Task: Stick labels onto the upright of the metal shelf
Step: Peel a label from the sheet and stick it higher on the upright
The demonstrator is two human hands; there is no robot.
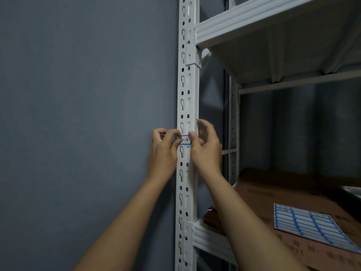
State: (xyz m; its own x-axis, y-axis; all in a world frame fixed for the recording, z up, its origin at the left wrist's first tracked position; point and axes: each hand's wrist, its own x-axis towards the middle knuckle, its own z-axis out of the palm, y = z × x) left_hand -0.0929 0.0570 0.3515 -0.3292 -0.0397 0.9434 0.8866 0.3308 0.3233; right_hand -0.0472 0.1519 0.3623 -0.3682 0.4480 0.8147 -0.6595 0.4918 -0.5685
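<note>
A white perforated metal upright (186,90) runs from top to bottom in the middle of the view. A small white label with a blue border and handwriting (185,139) lies across it at mid height. My left hand (164,149) pinches the label's left end between curled fingers and thumb. My right hand (205,145) has its thumb on the label's right end, its other fingers curled round the far side of the upright. Both hands cover the label's ends.
A grey wall (78,114) fills the left. White shelf beams (234,22) join the upright above and below (209,239). On the lower shelf lies brown cardboard (283,192) with a sheet of blue-bordered labels (312,225) on it.
</note>
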